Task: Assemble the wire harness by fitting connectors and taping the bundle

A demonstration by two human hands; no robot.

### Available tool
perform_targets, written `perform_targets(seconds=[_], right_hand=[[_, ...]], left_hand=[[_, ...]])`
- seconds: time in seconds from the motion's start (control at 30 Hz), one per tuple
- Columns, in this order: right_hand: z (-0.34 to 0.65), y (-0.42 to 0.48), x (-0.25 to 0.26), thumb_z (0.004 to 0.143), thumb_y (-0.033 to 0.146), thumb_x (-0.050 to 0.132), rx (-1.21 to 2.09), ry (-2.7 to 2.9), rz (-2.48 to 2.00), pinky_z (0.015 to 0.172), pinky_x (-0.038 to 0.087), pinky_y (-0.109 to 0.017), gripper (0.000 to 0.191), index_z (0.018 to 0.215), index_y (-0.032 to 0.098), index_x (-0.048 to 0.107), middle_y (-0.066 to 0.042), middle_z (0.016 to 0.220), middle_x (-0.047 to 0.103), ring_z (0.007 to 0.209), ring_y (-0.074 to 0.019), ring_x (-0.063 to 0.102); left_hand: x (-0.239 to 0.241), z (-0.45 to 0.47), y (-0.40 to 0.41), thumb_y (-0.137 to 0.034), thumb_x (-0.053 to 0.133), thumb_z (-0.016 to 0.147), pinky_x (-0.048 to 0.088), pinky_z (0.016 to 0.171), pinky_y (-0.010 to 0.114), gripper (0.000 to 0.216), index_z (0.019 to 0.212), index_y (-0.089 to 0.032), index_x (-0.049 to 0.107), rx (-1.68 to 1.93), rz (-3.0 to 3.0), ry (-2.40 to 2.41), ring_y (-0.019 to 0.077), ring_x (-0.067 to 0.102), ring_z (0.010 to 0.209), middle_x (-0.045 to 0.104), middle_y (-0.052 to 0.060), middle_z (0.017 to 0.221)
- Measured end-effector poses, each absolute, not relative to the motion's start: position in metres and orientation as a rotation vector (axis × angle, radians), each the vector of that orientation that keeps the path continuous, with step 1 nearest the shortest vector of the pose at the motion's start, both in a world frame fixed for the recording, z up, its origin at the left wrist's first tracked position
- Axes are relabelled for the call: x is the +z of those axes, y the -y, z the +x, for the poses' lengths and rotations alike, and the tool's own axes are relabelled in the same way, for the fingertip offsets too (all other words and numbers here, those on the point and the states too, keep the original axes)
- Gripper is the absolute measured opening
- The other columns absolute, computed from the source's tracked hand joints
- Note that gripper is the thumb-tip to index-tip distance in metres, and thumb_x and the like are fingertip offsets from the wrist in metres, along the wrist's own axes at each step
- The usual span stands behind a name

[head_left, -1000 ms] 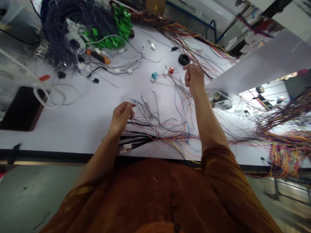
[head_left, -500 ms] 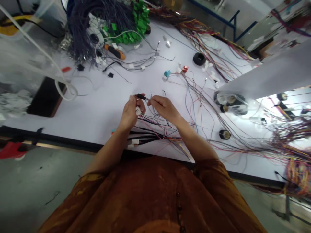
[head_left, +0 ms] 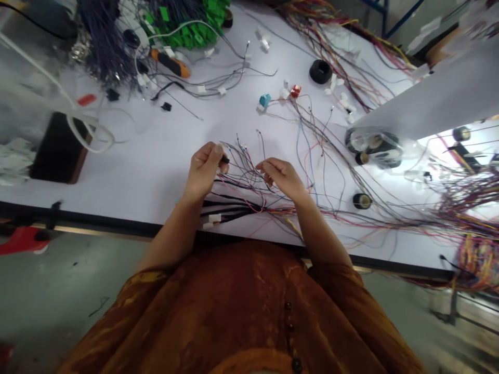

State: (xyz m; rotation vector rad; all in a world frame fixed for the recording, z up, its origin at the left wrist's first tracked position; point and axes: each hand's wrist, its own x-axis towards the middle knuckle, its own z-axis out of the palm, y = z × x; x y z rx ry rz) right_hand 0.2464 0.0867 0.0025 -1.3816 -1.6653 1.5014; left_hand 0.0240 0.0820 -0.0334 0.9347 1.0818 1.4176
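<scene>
My left hand (head_left: 203, 170) is closed in a pinch around a small black connector (head_left: 225, 160), whose far side the fingers hide. Thin wires (head_left: 249, 174) with bare terminal ends fan out between my two hands. To the right, my right hand (head_left: 284, 178) has its thumb and fingertips drawn together at a thin dark wire (head_left: 263, 143) that stands up from the bunch. Below the hands, black-sleeved cable branches (head_left: 237, 209) lie along the table's front edge, with a white connector (head_left: 215, 217) on one of them.
A blue connector (head_left: 264, 100) and a red connector (head_left: 295, 91) lie beyond the hands. Tape rolls (head_left: 320, 71) stand at the right. An orange-black cutter (head_left: 171, 63), green-tagged wires (head_left: 195, 28) and a dark box (head_left: 58, 148) are at the left. Long wires run along the right side.
My right hand has moved right, away from the black connector, to the loose wires. My left hand keeps the connector and has turned it slightly. The camera view has shifted a little.
</scene>
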Motion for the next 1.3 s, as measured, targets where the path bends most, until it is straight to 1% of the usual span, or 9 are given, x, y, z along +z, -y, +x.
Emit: perform_targets(seconds=[0.13, 0.3, 0.43, 0.63, 0.7, 0.8, 0.93, 1.07, 1.3], right_hand=[[0.267, -0.084, -0.012, 0.091, 0.035, 0.054, 1.439, 1.599, -1.479, 0.05, 0.039, -0.024, 0.022, 0.091, 0.02, 0.07, 0.001, 0.076, 0.061, 0.054, -0.0093, 0.053], [0.273, -0.088, -0.033, 0.086, 0.029, 0.06, 1.172, 1.77, -1.521, 0.067, 0.045, -0.027, 0.015, 0.082, 0.02, 0.071, -0.001, 0.077, 0.065, 0.068, -0.0132, 0.057], [0.264, -0.091, -0.04, 0.081, 0.025, 0.068, 1.073, 2.003, -1.602, 0.073, 0.042, -0.03, 0.008, 0.086, 0.019, 0.07, -0.003, 0.082, 0.063, 0.074, -0.0155, 0.054], [0.261, -0.09, -0.038, 0.085, 0.013, 0.053, 0.82, 1.874, -1.893, 0.072, 0.038, -0.031, 0.009, 0.081, 0.021, 0.056, -0.005, 0.086, 0.062, 0.076, -0.0171, 0.053], [0.265, -0.086, -0.036, 0.087, 0.022, 0.057, 0.873, 1.777, -1.938, 0.071, 0.039, -0.031, 0.003, 0.088, 0.022, 0.055, -0.003, 0.085, 0.062, 0.075, -0.0171, 0.053], [0.268, -0.08, -0.032, 0.082, 0.032, 0.069, 0.984, 1.889, -1.923, 0.071, 0.038, -0.032, 0.018, 0.09, 0.022, 0.055, -0.004, 0.088, 0.063, 0.078, -0.0181, 0.054], [0.264, -0.079, -0.032, 0.077, 0.014, 0.062, 0.974, 2.007, -1.869, 0.068, 0.038, -0.031, 0.014, 0.075, 0.022, 0.05, -0.004, 0.083, 0.061, 0.075, -0.0168, 0.052], [0.268, -0.08, -0.042, 0.075, 0.014, 0.055, 1.221, 1.468, -1.816, 0.053, 0.037, -0.026, 0.017, 0.076, 0.025, 0.042, 0.004, 0.066, 0.056, 0.055, -0.0112, 0.047], [0.279, -0.076, -0.048, 0.079, 0.029, 0.059, 1.507, 0.838, -1.548, 0.038, 0.03, -0.019, 0.013, 0.089, 0.023, 0.053, 0.01, 0.058, 0.05, 0.039, -0.0049, 0.038]], left_hand=[[-0.026, 0.023, -0.08, -0.051, 0.077, 0.084, 0.04, 0.047, 0.022, 0.037, 0.073, -0.02, 0.061, 1.397, 0.92, -1.175, 0.0066, 0.048, 0.045, 0.054, -0.003, 0.059], [-0.025, 0.019, -0.079, -0.044, 0.078, 0.085, 0.045, 0.05, 0.023, 0.032, 0.07, -0.019, 0.066, 1.309, 0.897, -1.026, 0.0065, 0.042, 0.04, 0.043, -0.006, 0.045], [-0.022, 0.014, -0.081, -0.032, 0.085, 0.077, 0.042, 0.047, 0.02, 0.02, 0.078, -0.018, 0.071, 1.213, 0.902, -0.946, 0.0086, 0.052, 0.047, 0.052, -0.003, 0.051], [-0.014, 0.01, -0.08, -0.035, 0.084, 0.076, 0.035, 0.043, 0.02, 0.021, 0.078, -0.017, 0.072, 1.151, 0.905, -1.028, 0.0087, 0.049, 0.046, 0.052, -0.002, 0.05], [-0.015, 0.01, -0.08, -0.039, 0.087, 0.073, 0.035, 0.044, 0.021, 0.027, 0.078, -0.017, 0.073, 1.161, 0.92, -0.998, 0.0085, 0.049, 0.047, 0.053, -0.002, 0.05], [-0.019, 0.011, -0.08, -0.044, 0.091, 0.069, 0.033, 0.044, 0.021, 0.031, 0.078, -0.018, 0.075, 1.188, 0.934, -0.959, 0.0083, 0.048, 0.047, 0.053, -0.002, 0.049], [-0.021, 0.009, -0.08, -0.051, 0.09, 0.068, 0.03, 0.043, 0.022, 0.037, 0.075, -0.018, 0.075, 1.157, 0.93, -0.936, 0.0076, 0.045, 0.043, 0.051, -0.002, 0.048], [-0.02, 0.005, -0.079, -0.058, 0.085, 0.072, 0.026, 0.041, 0.024, 0.041, 0.072, -0.019, 0.074, 1.062, 0.965, -0.908, 0.0054, 0.031, 0.036, 0.038, -0.005, 0.04], [-0.017, 0.002, -0.078, -0.062, 0.086, 0.067, 0.024, 0.038, 0.023, 0.042, 0.071, -0.022, 0.074, 0.916, 0.999, -0.911, 0.0057, 0.028, 0.034, 0.032, -0.006, 0.037]])
